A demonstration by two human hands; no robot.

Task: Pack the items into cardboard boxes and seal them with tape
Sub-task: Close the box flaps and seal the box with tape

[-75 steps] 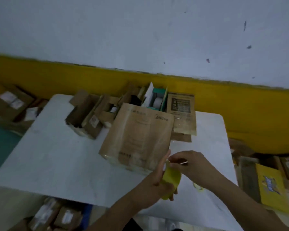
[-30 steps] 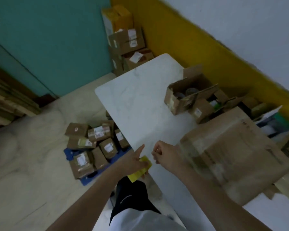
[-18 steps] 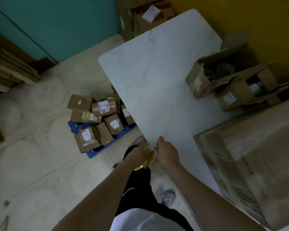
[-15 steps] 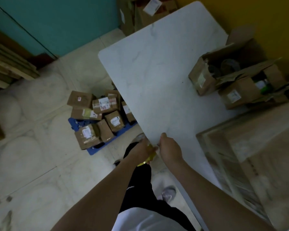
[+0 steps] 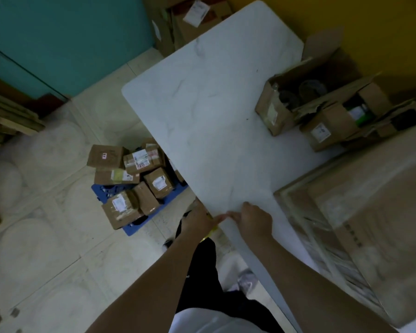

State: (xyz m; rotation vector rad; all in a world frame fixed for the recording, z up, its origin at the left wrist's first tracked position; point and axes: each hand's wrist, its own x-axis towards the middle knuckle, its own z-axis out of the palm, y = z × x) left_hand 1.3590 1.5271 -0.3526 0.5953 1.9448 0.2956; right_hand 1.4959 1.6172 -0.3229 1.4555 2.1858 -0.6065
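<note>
The left hand (image 5: 198, 218) and the right hand (image 5: 256, 221) are meeting at the near edge of the desk (image 5: 214, 104), fingertips almost touching. The left is curling around a yellow tape roll (image 5: 211, 230), of which only a sliver is showing under the fingers, just off the desk edge. The right is sitting knuckles-up on the desk with its thumb and forefinger reaching toward the left; it is probably picking at the tape's loose end, but blur is hiding whether anything is actually pinched.

Just to the right of the right hand, the big box (image 5: 360, 224) is lying on the desk with glossy tape strips already crossing its near face, so its sealing appears to be well under way, though how completely I cannot tell. Farther out, beyond the right hand, two small open boxes (image 5: 322, 109) are standing with flaps up and items inside, not yet closed or taped.

To the left of the left hand, down on the floor (image 5: 46, 236), a heap of sealed, labelled parcels (image 5: 132, 181) is resting on a blue mat.

So one part looks finished, the big box is being worked on, and the open boxes are waiting.
</note>
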